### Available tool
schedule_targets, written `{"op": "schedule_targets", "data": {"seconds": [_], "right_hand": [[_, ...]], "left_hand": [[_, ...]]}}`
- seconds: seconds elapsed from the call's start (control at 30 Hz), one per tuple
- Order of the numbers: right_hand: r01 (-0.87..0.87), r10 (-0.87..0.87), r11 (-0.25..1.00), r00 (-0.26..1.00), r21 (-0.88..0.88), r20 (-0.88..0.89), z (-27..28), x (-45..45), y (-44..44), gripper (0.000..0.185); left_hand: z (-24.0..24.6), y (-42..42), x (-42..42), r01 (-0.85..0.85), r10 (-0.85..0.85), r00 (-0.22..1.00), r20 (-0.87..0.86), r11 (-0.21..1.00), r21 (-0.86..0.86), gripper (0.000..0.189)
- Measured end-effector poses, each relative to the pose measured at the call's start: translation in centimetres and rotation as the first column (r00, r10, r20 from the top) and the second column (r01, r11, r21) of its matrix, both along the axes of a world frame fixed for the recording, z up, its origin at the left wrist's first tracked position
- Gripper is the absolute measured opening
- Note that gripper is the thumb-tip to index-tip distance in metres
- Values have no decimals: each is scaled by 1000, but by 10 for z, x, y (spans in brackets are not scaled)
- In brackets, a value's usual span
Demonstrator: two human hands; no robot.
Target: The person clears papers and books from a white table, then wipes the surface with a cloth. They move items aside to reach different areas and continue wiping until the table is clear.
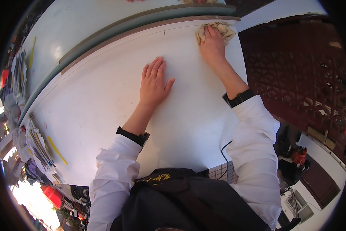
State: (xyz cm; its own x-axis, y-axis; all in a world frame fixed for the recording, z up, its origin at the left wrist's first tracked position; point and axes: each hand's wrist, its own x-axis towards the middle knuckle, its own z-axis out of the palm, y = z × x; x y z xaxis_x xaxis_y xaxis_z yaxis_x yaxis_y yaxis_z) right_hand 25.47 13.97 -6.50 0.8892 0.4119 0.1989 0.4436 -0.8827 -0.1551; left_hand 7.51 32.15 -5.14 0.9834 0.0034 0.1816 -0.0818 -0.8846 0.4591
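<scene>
A broad white tabletop (103, 95) lies before me. My left hand (154, 82) rests flat near its middle, palm down, fingers apart, holding nothing. At the far right corner, my right hand (213, 46) presses on a crumpled beige cloth (226, 31), with the fingertips on its folds. Both wrists wear black bands. A brown strip (150, 28) runs along the table's far edge, close to the cloth.
Papers (38, 144) are piled at the table's left end beside a yellow strip (57, 150). A mirror (74, 37) stands behind the far edge and reflects hands and papers. A black cable (224, 154) hangs near my right sleeve. Dark red latticework (300, 75) is at right.
</scene>
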Motion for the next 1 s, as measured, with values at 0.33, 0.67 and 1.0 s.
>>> {"op": "schedule_targets", "data": {"seconds": [0.33, 0.67, 1.0], "right_hand": [[246, -245, 967, 969, 68, -25, 6, 23, -48, 43], [-491, 523, 850, 832, 191, -184, 6, -152, 0, 46], [-264, 269, 963, 957, 62, -104, 5, -142, 73, 55]], "left_hand": [[-7, 5, -5, -29, 65, 984, 163, 977, -210, 49], [-3, 21, -25, -107, 204, 969, 141, 856, -506, 47], [10, 76, -126, -447, 473, 877, -85, 738, -506, 46]]}}
